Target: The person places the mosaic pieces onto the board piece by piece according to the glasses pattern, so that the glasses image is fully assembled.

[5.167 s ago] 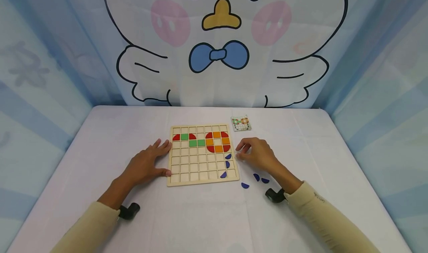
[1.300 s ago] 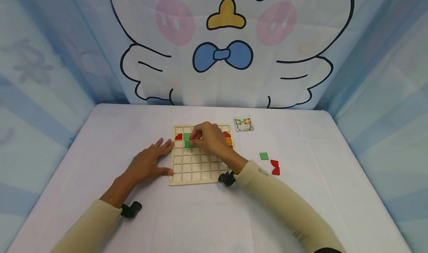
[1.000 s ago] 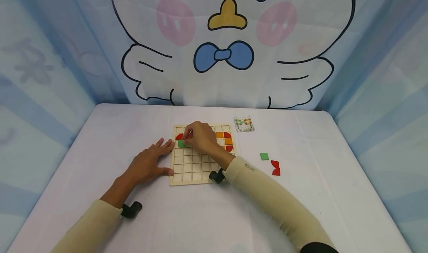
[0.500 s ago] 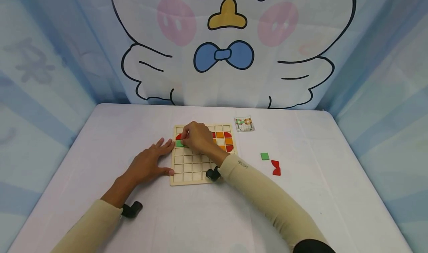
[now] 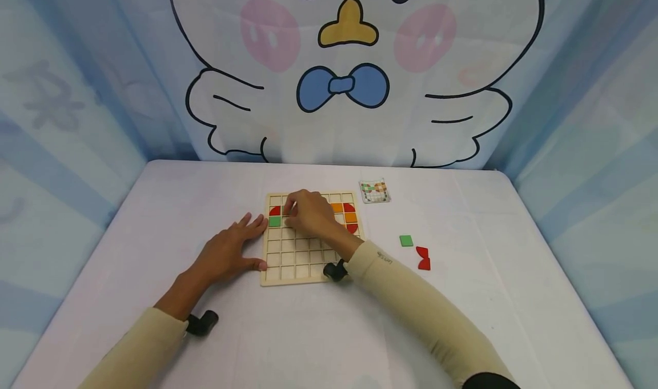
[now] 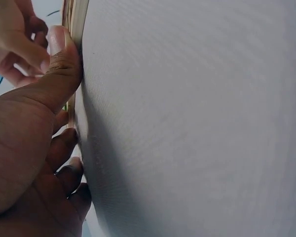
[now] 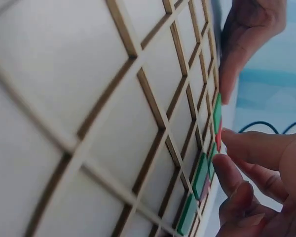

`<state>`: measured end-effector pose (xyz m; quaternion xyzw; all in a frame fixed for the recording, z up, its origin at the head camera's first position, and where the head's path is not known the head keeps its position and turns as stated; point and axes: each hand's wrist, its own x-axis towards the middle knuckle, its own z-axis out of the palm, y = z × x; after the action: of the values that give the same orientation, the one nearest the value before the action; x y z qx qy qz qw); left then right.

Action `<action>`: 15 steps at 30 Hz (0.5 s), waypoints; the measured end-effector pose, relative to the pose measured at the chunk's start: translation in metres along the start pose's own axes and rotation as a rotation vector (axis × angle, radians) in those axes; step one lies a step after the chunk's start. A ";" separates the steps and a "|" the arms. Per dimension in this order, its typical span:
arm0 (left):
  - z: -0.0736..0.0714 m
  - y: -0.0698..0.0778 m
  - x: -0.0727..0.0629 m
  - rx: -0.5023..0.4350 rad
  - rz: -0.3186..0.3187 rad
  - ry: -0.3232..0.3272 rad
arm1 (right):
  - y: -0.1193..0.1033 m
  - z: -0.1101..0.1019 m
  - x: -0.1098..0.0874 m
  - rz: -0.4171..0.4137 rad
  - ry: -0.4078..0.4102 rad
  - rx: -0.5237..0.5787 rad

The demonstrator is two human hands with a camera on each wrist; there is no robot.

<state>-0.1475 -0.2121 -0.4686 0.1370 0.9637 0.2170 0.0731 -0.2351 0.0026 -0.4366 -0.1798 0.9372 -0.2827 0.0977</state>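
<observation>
A wooden grid board [image 5: 289, 268] lies on the table with coloured tiles in some cells. My left hand [image 5: 222, 251] rests against its left edge, thumb and fingers extended; the left wrist view shows the thumb [image 6: 64, 69] touching the rim. Over the board's upper left hovers my right hand [image 5: 310, 213], fingers loosely bent. Just left of its fingertips, a green square tile [image 5: 275, 221] sits in a left-column cell below a red rounded tile [image 5: 275, 211]. In the right wrist view, nothing shows between the thumb and index finger [image 7: 256, 148]. The hand hides several middle tiles.
Right of the board lie a loose green square [image 5: 406, 240] and two red pieces [image 5: 423, 257]. A small pattern card [image 5: 374, 191] lies beyond the board's upper right corner. The right sleeve [image 5: 416, 303] crosses the table, and a curtain [image 5: 339, 132] hangs behind.
My right hand came from the board's right side, carried the green tile leftward into the left-column cell, let it go and drew back slightly right. My left hand has stayed at the edge.
</observation>
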 end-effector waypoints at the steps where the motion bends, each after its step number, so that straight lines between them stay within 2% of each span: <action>1: 0.000 0.000 0.000 0.003 -0.004 0.000 | 0.003 -0.002 -0.003 0.000 0.003 0.005; 9: 0.000 0.001 0.000 0.002 -0.010 0.003 | 0.028 -0.028 -0.034 -0.030 0.038 0.046; 15: 0.002 0.000 0.001 0.008 -0.007 0.004 | 0.048 -0.049 -0.063 0.044 0.078 0.046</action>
<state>-0.1478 -0.2115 -0.4708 0.1336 0.9652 0.2130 0.0716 -0.2045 0.0889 -0.4186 -0.1456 0.9372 -0.3088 0.0715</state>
